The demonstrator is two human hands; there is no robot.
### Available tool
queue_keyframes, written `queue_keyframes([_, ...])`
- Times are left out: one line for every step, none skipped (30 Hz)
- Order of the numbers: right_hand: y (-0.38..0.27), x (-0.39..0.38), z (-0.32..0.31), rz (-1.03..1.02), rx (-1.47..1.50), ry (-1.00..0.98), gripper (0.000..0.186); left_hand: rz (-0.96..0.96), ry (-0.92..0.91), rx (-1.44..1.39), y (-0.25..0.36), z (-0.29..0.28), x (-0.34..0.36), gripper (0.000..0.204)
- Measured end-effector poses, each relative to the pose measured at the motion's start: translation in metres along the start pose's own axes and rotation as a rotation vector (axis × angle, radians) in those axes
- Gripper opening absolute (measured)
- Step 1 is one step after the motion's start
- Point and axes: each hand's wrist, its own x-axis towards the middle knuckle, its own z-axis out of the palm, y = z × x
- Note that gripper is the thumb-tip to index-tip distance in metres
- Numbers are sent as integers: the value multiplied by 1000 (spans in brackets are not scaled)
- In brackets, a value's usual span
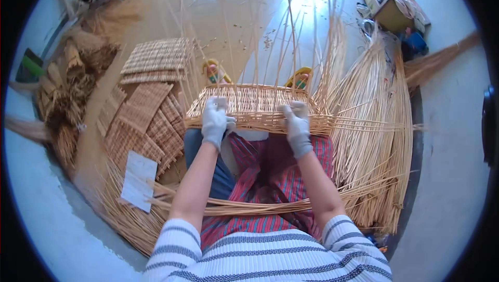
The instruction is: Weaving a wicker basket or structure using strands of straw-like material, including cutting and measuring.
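A rectangular wicker basket [260,97], part woven, rests across my lap with its near wall toward me. Long upright canes rise from its rim, and loose weaving strands stick out at its right end. My left hand [214,120], in a whitish glove, grips the near rim left of the middle with its fingers curled over it. On the right part of the same rim, my gloved right hand [296,126] has its fingers bent and slightly blurred at the weave. A bundle of canes [260,208] lies across my thighs, over a red striped cloth [280,178].
Woven mats [143,107] are piled on the floor at left, near a pale sheet [139,180]. Tied straw bundles [67,89] line the left wall. A large heap of long canes [374,126] spreads at right. Boxes and clutter [392,11] stand at the far right.
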Motion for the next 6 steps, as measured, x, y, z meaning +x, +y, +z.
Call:
queue_keyframes([23,26,-49,-128,-56,63,23,177,66,-187,1,9,-1,17])
queue_keyframes([15,14,-57,-76,110,145,28,381,103,-5,8,3,-10,18])
queue_keyframes([13,9,-50,-3,188,150,30,306,-98,43,15,8,-14,23])
queue_keyframes([6,-3,-42,70,262,154,32,225,-297,85,32,17,-27,29])
queue_keyframes([7,-2,-51,54,201,108,35,60,-403,781,77,48,-43,39])
queue_keyframes([0,6,-45,11,24,44,34,76,-377,778,85,46,-39,39])
